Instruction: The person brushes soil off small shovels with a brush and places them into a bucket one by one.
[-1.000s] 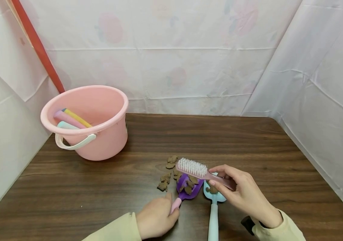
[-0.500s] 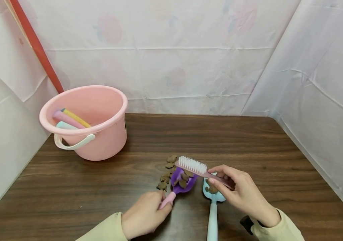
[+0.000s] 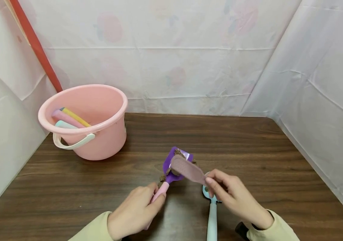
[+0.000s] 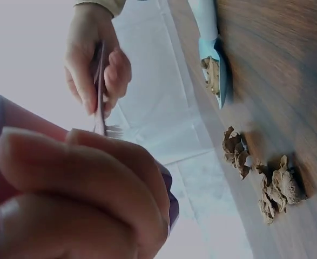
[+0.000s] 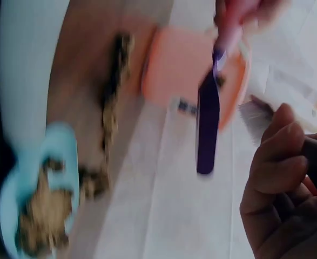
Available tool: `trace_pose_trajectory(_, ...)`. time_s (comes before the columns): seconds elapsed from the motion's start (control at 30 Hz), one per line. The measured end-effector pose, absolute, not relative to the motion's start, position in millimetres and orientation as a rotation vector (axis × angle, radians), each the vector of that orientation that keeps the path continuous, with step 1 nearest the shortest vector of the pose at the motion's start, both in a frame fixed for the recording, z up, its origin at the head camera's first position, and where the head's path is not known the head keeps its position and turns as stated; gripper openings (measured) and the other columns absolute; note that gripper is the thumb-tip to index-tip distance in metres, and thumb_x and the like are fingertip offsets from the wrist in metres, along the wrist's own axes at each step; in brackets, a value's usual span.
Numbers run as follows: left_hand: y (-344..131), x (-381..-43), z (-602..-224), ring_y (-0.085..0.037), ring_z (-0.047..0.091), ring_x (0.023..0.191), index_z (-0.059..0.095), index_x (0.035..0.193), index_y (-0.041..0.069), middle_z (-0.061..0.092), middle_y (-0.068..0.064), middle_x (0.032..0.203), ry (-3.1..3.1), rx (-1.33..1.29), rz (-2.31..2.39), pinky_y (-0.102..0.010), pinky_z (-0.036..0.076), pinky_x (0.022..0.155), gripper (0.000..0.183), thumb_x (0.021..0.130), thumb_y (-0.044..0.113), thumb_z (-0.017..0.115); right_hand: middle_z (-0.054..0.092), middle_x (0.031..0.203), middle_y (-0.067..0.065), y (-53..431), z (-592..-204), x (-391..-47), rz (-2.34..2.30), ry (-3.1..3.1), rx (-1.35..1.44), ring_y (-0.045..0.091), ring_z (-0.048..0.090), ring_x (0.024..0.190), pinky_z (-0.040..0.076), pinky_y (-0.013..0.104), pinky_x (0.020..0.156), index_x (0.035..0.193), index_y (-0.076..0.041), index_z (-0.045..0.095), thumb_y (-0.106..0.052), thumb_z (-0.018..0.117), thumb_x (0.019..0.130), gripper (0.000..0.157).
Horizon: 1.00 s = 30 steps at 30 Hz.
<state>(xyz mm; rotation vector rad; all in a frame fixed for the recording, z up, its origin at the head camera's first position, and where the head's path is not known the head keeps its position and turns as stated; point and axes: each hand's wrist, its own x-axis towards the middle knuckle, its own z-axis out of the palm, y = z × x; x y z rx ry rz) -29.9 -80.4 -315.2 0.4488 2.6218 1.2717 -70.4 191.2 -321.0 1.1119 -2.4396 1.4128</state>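
My left hand (image 3: 135, 209) grips the pink handle of a small purple shovel (image 3: 166, 164), raised off the table with brown crumbly pieces in its scoop. My right hand (image 3: 237, 197) pinches the handle of a pinkish-brown brush (image 3: 188, 169). Its back faces up and its head overlaps the scoop in the head view; whether the bristles touch the pieces cannot be seen there. A light blue shovel (image 3: 212, 221) lies below the right hand, holding a brown clump (image 5: 45, 210). More brown pieces (image 4: 280, 189) lie on the table, mostly hidden by the purple shovel in the head view.
A pink bucket (image 3: 105, 144) with a white handle stands at the back left of the wooden table (image 3: 234, 140). Inside it lean pink, yellow and light blue handles (image 3: 72, 117). White sheeting (image 3: 174, 67) encloses the back and sides.
My left hand has moved left, and the purple shovel has risen up and away from the table with its pieces. My right hand has turned the brush from bristles up to bristles down.
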Motion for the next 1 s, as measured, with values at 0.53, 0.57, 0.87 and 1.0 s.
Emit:
trace_pose_trajectory(0.53, -87.0, -22.2, -317.0, -0.003, 0.044, 0.041, 0.046, 0.072, 0.016, 0.046, 0.01, 0.053, 2.671, 0.426, 1.215, -0.021, 0.037, 0.043, 0.028, 0.097, 0.029, 0.05, 0.037, 0.049, -0.007, 164.6, -328.7, -62.5, 1.52, -2.571, 1.215, -0.014, 0.027, 0.046, 0.027, 0.013, 0.038, 0.097, -0.015, 0.058, -0.011, 0.058, 0.095, 0.004)
trace_pose_trajectory(0.57, -87.1, -21.7, -317.4, -0.003, 0.044, 0.041, 0.047, 0.072, 0.016, 0.046, 0.009, 0.053, 2.668, 0.417, 1.215, -0.021, 0.036, 0.042, 0.028, 0.096, 0.029, 0.051, 0.035, 0.049, -0.008, 164.4, -328.6, -62.2, 1.508, -2.574, 1.202, -0.013, 0.026, 0.047, 0.026, 0.013, 0.038, 0.097, -0.015, 0.058, -0.013, 0.061, 0.093, 0.006)
trace_pose_trajectory(0.87, -90.0, -21.6, -320.0, -0.003, 0.044, 0.043, 0.047, 0.074, 0.016, 0.046, 0.007, 0.056, 2.648, 0.431, 1.201, -0.022, 0.036, 0.042, 0.025, 0.096, 0.028, 0.051, 0.036, 0.058, -0.016, 163.1, -332.2, -62.3, 1.361, -2.616, 1.058, -0.01, 0.029, 0.05, 0.03, 0.014, 0.043, 0.1, -0.023, 0.058, -0.024, 0.072, 0.086, 0.019)
trace_pose_trajectory(1.0, -90.6, -21.3, -321.0, -0.003, 0.044, 0.045, 0.048, 0.074, 0.017, 0.046, 0.007, 0.057, 2.661, 0.441, 1.186, -0.021, 0.035, 0.044, 0.025, 0.096, 0.029, 0.051, 0.043, 0.062, -0.017, 163.1, -335.1, -64.8, 1.317, -2.606, 1.033, -0.009, 0.035, 0.052, 0.035, 0.015, 0.044, 0.098, -0.023, 0.059, -0.023, 0.071, 0.087, 0.016)
